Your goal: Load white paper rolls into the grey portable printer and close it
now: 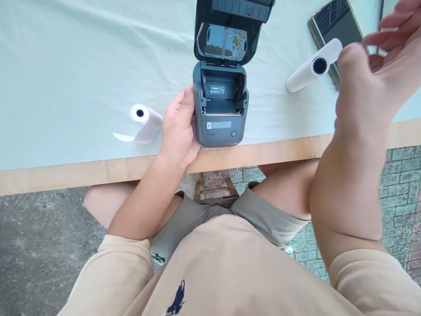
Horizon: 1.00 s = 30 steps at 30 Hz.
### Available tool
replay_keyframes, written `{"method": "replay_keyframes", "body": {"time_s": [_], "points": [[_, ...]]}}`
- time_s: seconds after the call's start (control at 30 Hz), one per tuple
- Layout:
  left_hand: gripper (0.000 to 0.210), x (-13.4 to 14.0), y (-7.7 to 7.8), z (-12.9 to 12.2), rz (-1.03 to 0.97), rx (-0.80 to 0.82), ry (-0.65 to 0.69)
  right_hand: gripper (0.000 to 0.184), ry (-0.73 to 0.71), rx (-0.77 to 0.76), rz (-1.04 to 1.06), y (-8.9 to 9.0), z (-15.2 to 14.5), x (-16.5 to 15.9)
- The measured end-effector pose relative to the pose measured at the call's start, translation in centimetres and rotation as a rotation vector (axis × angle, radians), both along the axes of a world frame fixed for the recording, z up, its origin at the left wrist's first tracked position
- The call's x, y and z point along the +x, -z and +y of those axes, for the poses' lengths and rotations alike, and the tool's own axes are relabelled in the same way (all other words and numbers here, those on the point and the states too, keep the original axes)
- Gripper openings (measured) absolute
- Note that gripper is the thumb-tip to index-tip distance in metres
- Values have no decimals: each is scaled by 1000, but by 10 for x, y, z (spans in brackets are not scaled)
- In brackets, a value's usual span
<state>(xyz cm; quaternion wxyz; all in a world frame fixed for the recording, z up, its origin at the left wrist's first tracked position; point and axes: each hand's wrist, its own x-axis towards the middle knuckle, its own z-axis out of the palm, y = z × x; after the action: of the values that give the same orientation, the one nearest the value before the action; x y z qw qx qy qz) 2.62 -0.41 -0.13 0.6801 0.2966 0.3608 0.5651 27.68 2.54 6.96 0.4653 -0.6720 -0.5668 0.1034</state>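
Observation:
A dark grey portable label printer (221, 131) sits near the table's front edge with its lid (226, 17) raised. The paper bay (223, 94) inside shows no roll. My left hand (180, 118) grips the printer's left side, thumb along the edge and the other fingers partly hidden. At the upper right my right hand (371, 74) is lifted, fingers stretched out and apart, with nothing visible in it. Just left of its thumb lies a white paper roll (304, 75) with a black toothed core.
Left of the printer lies a second white paper roll (149, 125), its loose end curling onto the pale cloth. A smartphone (338, 26) rests behind the right-hand roll. The table's wooden edge (82, 174) runs in front of my lap; a wooden stool (215, 193) shows below.

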Motion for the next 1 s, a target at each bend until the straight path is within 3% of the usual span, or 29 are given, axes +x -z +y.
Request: {"method": "replay_keyframes", "body": {"time_s": [0.1,0.23,0.33,0.47,0.57,0.63,0.7,0.73,0.77,0.83,0.93,1.0], "points": [[29,0,-1,1,28,-11,9,31,-62,106,-53,23,-10,8],[29,0,-1,0,57,-2,4,45,-12,-100,-79,42,-14,-3],[28,0,0,1,51,4,13,49,27,-118,-143,49,-3,-8],[29,0,2,1,33,23,8,39,-52,-38,-72,48,8,-10],[29,-1,1,1,25,15,12,30,-191,0,28,30,-4,-12],[29,-1,0,0,15,5,18,29,-392,-30,92,12,-18,-16],[28,-1,-1,-1,12,2,28,29,-924,-238,196,-6,-30,-24],[28,-1,-2,-1,13,4,37,30,-1193,-407,143,-14,-33,-30],[27,0,-3,-1,18,9,43,31,-1292,-473,80,-19,-35,-36],[27,0,-5,-2,38,5,49,34,-1241,-471,-91,-25,-33,-49],[26,1,-7,-3,65,-14,57,30,-978,-379,-370,-28,-22,-67],[24,1,-7,-3,46,-23,67,26,-886,-343,-545,-31,-14,-75]]}}
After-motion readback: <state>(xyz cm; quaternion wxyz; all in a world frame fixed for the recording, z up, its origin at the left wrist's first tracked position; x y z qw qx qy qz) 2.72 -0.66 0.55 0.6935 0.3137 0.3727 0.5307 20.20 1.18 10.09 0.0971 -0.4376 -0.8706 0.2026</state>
